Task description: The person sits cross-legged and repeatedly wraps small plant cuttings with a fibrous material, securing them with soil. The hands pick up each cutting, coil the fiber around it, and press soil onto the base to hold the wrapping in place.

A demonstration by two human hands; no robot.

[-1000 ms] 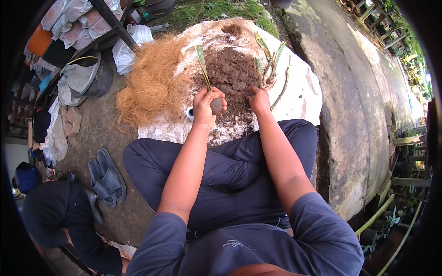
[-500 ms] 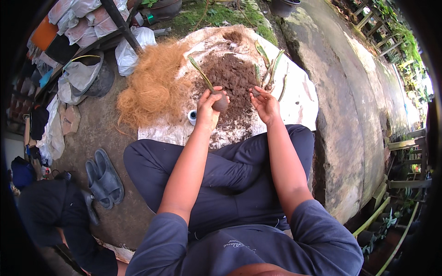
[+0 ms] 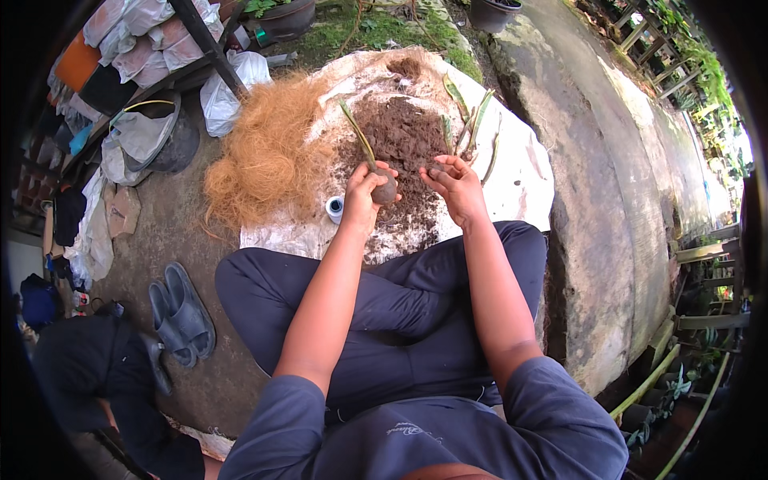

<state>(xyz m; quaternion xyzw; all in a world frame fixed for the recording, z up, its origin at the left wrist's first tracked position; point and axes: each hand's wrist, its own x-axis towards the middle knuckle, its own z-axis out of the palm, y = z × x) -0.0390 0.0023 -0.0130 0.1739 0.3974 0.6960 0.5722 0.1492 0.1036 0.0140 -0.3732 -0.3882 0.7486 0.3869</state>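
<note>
My left hand (image 3: 364, 198) is wrapped round a dark, round soil ball (image 3: 386, 190). A long green leaf with yellowish edges (image 3: 357, 130) stands up out of the ball and tilts left. My right hand (image 3: 459, 190) is just to the right, palm partly turned up, with a small dark lump of soil (image 3: 434, 168) pinched in its fingers. Both hands are over the near part of a loose brown soil heap (image 3: 404, 132) on a white sheet (image 3: 512, 172). Several similar leaf cuttings (image 3: 478, 120) lie beyond my right hand.
A mound of orange-brown fibre (image 3: 264, 152) lies left of the soil, and a spool of thread (image 3: 334, 208) stands near my left wrist. Grey slippers (image 3: 182, 312) are on the floor at left. Another person in dark clothes (image 3: 112, 376) is at lower left. A concrete slab (image 3: 608, 208) runs along the right.
My right hand has moved left, nearer the soil ball, and its fingers have closed in. My left hand has shifted slightly, with the leaf now more upright.
</note>
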